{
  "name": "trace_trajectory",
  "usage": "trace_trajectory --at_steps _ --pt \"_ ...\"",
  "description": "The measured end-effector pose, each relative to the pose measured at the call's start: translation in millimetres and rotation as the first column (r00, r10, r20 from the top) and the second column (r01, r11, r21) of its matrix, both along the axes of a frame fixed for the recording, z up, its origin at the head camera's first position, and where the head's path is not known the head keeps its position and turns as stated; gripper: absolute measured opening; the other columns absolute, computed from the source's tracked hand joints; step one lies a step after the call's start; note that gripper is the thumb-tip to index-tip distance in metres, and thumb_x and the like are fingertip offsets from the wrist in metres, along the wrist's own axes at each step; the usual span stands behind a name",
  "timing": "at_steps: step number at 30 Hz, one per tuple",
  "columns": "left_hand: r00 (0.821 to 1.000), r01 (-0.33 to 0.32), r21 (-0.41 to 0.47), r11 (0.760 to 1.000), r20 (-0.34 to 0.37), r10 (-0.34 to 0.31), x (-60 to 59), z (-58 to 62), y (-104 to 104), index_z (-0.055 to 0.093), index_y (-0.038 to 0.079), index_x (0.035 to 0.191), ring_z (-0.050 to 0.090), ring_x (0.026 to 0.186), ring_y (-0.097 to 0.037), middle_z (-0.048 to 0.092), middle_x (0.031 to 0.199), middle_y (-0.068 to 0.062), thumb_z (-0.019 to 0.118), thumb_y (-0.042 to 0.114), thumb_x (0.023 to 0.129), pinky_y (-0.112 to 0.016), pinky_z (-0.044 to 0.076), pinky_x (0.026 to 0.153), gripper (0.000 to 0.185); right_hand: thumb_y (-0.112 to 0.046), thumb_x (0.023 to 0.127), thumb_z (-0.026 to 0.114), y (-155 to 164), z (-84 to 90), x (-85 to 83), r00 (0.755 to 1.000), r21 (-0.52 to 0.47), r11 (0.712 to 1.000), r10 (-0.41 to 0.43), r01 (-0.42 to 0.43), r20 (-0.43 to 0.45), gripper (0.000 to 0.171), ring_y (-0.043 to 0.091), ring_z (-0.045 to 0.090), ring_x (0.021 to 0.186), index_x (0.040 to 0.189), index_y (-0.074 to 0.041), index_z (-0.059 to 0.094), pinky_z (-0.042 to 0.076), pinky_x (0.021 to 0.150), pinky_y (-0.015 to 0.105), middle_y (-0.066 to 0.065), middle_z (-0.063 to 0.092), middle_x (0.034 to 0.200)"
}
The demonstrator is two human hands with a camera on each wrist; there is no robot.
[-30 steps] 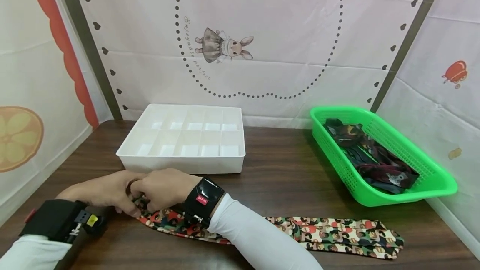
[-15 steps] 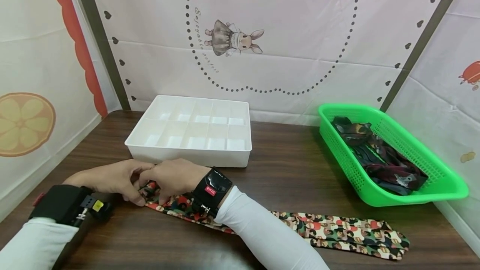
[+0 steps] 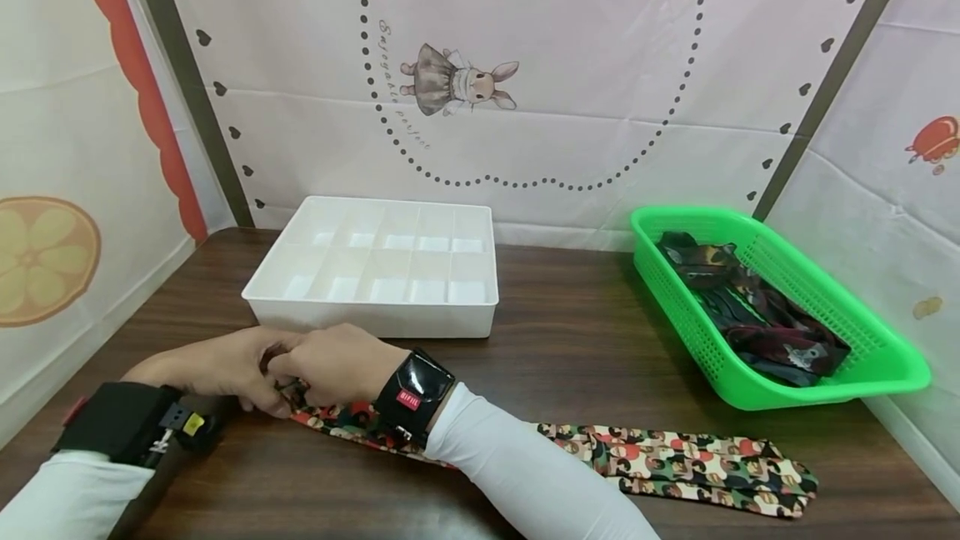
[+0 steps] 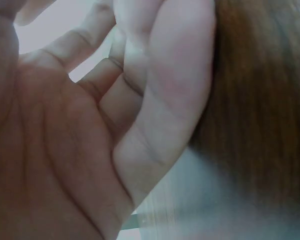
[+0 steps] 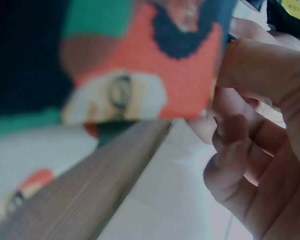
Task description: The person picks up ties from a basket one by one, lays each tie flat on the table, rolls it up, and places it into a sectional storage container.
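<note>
A necktie [image 3: 705, 467] printed with small cartoon faces in red, green, black and cream lies lengthwise across the front of the table, its layers stacked at the right end. My left hand [image 3: 217, 363] and right hand [image 3: 341, 363] meet at its left end, fingers bent down to the cloth with fingertips pinching it. The right forearm crosses over the tie and hides its middle. In the right wrist view the printed cloth [image 5: 140, 75] fills the upper left, its edge at the fingers. Curled left fingers [image 4: 175, 65] show in the left wrist view, with the tie hidden there.
Just behind the hands stands a white divided box [image 3: 375, 319] with several compartments. At the right, a green plastic basket [image 3: 892, 369] holds dark folded fabric pieces [image 3: 780, 340]. Printed cloth walls [image 3: 585, 48] close off the back and sides of the wooden table [image 3: 570, 340].
The head view has shifted a little. Both hands stay at the tie's left end, with small movements of the fingers there. The box and basket keep their places.
</note>
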State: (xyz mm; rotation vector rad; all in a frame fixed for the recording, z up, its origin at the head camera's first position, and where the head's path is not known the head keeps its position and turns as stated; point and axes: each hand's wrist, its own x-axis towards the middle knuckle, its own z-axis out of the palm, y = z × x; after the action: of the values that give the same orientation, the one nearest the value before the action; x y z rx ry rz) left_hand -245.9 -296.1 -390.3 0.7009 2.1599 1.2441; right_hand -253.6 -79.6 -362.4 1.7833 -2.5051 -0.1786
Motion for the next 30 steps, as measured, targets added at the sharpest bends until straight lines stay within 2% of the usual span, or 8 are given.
trace_trajectory --at_steps 4,8,12,16,20,25,30 --pt "0.999 0.014 0.010 1.000 -0.046 -0.013 0.9 -1.7 -2.2 0.063 0.001 0.125 0.063 0.064 -0.011 0.067 0.081 -0.002 0.084 0.003 0.085 -0.028 0.055 0.051 0.045 -0.025 0.096 0.080 -0.8 -2.2 3.1 0.998 -0.025 1.000 -0.003 0.002 -0.057 0.022 0.000 0.057 0.082 0.116 -0.029 0.070 0.050 0.068 0.020 -0.016 0.061 0.098" --pt "0.998 0.002 0.001 1.000 -0.069 -0.002 2.5 -2.4 -0.4 0.063 0.000 0.125 0.063 0.064 -0.011 0.068 0.087 -0.004 0.083 0.002 0.085 -0.027 0.053 0.049 0.045 -0.023 0.094 0.080 -0.3 -1.5 4.2 1.000 -0.012 1.000 -0.006 0.006 -0.010 0.025 -0.001 0.056 0.080 0.117 -0.030 0.071 0.048 0.066 0.019 -0.016 0.059 0.099" --pt "0.998 -0.016 -0.025 1.000 -0.055 0.015 3.4 -1.1 3.4 0.061 0.000 0.127 0.061 0.065 -0.013 0.066 0.091 -0.008 0.081 0.000 0.082 -0.025 0.051 0.050 0.049 -0.017 0.092 0.078 0.1 -0.4 4.7 0.999 0.000 1.000 -0.016 0.016 0.030 0.028 -0.001 0.054 0.080 0.115 -0.032 0.073 0.047 0.065 0.020 -0.016 0.060 0.098" --pt "0.999 -0.023 -0.034 0.999 -0.034 0.022 1.9 0.9 6.0 0.062 0.001 0.124 0.061 0.066 -0.014 0.066 0.092 -0.009 0.082 0.001 0.082 -0.026 0.051 0.051 0.047 -0.018 0.092 0.079 0.8 -2.2 4.6 1.000 -0.028 1.000 -0.007 0.006 -0.021 0.021 -0.001 0.054 0.078 0.109 -0.030 0.074 0.047 0.063 0.020 -0.015 0.060 0.093" --pt "0.999 -0.027 -0.028 0.999 -0.039 0.026 0.8 0.8 5.6 0.062 0.002 0.123 0.062 0.064 -0.013 0.066 0.088 -0.007 0.086 0.005 0.084 -0.026 0.052 0.050 0.046 -0.024 0.092 0.082 1.5 -4.3 4.4 0.998 -0.060 0.998 -0.006 0.002 -0.060 0.021 -0.002 0.056 0.079 0.109 -0.030 0.072 0.049 0.064 0.019 -0.017 0.061 0.095" --pt "0.998 -0.022 -0.028 0.999 -0.063 0.020 1.9 -1.0 5.7 0.063 0.001 0.122 0.062 0.062 -0.012 0.068 0.088 -0.007 0.086 0.005 0.084 -0.026 0.053 0.050 0.045 -0.024 0.092 0.082 1.5 -3.4 3.7 1.000 -0.033 0.999 -0.008 0.008 -0.009 0.024 -0.002 0.056 0.081 0.113 -0.030 0.072 0.050 0.066 0.020 -0.016 0.061 0.097" --pt "0.999 -0.030 -0.033 0.999 -0.037 0.029 2.6 -0.8 7.5 0.061 0.001 0.123 0.062 0.064 -0.014 0.066 0.095 -0.011 0.084 0.001 0.081 -0.027 0.054 0.053 0.048 -0.018 0.091 0.080 0.5 -1.1 4.2 0.999 -0.009 1.000 -0.023 0.023 0.045 0.025 -0.001 0.055 0.082 0.110 -0.034 0.075 0.049 0.065 0.021 -0.016 0.061 0.093"
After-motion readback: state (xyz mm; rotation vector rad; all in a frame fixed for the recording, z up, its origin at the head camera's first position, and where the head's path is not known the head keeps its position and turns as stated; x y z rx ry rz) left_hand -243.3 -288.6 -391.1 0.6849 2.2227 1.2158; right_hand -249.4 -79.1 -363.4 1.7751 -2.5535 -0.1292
